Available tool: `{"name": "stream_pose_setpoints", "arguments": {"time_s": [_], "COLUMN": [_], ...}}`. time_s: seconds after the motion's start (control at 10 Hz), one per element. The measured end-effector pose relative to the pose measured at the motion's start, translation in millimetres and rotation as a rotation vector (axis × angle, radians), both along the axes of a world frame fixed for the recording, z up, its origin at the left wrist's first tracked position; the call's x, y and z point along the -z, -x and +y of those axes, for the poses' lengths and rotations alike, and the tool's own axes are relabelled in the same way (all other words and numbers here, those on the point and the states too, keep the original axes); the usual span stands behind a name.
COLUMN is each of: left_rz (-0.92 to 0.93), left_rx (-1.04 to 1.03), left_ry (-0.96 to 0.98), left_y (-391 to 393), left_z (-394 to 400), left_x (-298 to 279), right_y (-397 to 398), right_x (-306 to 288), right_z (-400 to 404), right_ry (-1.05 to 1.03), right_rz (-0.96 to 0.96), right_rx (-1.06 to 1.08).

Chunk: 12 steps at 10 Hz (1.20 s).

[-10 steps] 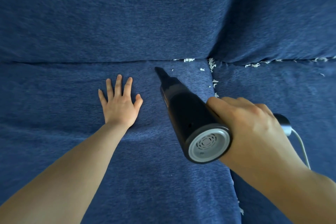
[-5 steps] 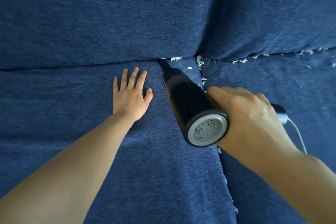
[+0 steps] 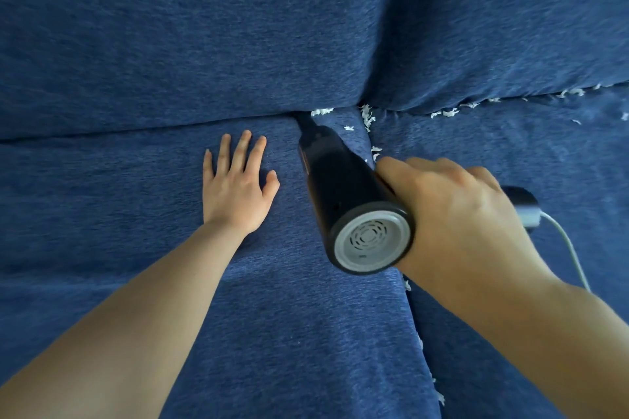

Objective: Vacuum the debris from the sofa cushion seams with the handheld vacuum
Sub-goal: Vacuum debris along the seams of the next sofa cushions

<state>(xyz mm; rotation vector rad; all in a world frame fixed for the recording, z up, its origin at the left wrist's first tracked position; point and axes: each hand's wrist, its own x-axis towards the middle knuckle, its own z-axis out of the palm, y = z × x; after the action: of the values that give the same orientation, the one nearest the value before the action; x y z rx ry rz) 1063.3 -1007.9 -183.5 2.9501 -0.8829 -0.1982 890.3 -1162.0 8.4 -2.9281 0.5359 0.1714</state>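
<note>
Two bare hands work over four blue sofa cushions (image 3: 143, 282): left of the handheld vacuum (image 3: 343, 194), the left hand (image 3: 236, 185) lies flat on the seat cushion with fingers straight and spread. One vacuum is in view, a glossy black tapered barrel with a grey vented rear cap facing the camera, its narrow nozzle tip pushed into the seam (image 3: 170, 127) between seat and back cushion. Right of it, the right hand (image 3: 456, 214) wraps its curled fingers around the handle, one white cord (image 3: 568, 248) trails away, and white debris (image 3: 367, 116), too many flecks to count, lines the seams.
</note>
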Motion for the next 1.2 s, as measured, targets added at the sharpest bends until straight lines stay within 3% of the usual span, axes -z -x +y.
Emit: {"name": "stream_pose_setpoints", "arguments": {"time_s": [0.5, 0.8, 1.2], "left_rz": [-0.02, -0.019, -0.027], "left_rx": [-0.009, -0.013, -0.017], "left_ry": [-0.003, 0.002, 0.008], "left_y": [0.1, 1.3, 2.2], "left_z": [-0.4, -1.6, -2.6], "left_x": [3.5, 3.4, 3.7], "right_y": [16.3, 28.6, 18.8], "right_x": [-2.0, 5.6, 13.0], "right_z": [-18.9, -21.1, -36.0], "right_ry": [-0.085, 0.072, 0.014], "right_rz": [-0.012, -0.065, -0.063], "right_rx": [0.056, 0.019, -0.029]}}
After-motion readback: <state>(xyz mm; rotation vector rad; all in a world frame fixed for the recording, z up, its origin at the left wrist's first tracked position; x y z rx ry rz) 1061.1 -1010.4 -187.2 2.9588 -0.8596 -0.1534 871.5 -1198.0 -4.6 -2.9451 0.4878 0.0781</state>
